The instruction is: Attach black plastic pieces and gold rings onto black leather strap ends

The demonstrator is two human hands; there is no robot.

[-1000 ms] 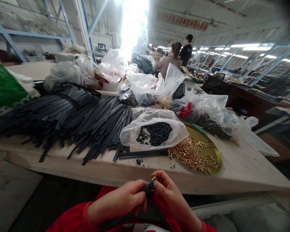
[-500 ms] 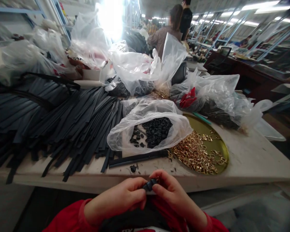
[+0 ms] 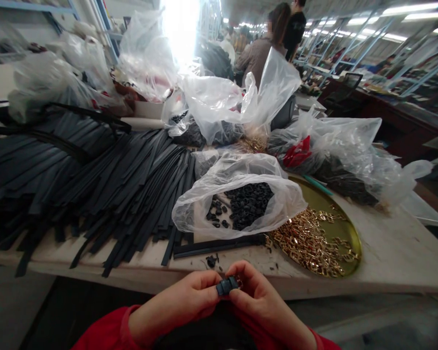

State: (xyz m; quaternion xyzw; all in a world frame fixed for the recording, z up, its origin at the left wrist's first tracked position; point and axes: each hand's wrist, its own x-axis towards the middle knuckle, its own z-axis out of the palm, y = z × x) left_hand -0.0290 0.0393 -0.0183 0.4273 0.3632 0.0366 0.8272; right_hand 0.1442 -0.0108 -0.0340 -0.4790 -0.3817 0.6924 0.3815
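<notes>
My left hand (image 3: 190,299) and my right hand (image 3: 257,296) meet just below the table's front edge, both pinched on a small black strap end with loops (image 3: 226,285). The strap runs down between my red sleeves. Right in front of the hands lies a clear plastic bag of small black loops (image 3: 246,204). To its right a round gold tray (image 3: 345,228) holds many gold metal buckles (image 3: 306,243). One black strap (image 3: 219,244) lies alone by the table edge.
A large heap of black straps (image 3: 95,180) covers the table's left half. More plastic bags (image 3: 336,146) of parts crowd the back. Two people (image 3: 268,43) stand far behind the table among blue racks.
The view has shifted slightly; the hands stay together, turning the black piece. The gold bit seen at its tip a second ago no longer shows.
</notes>
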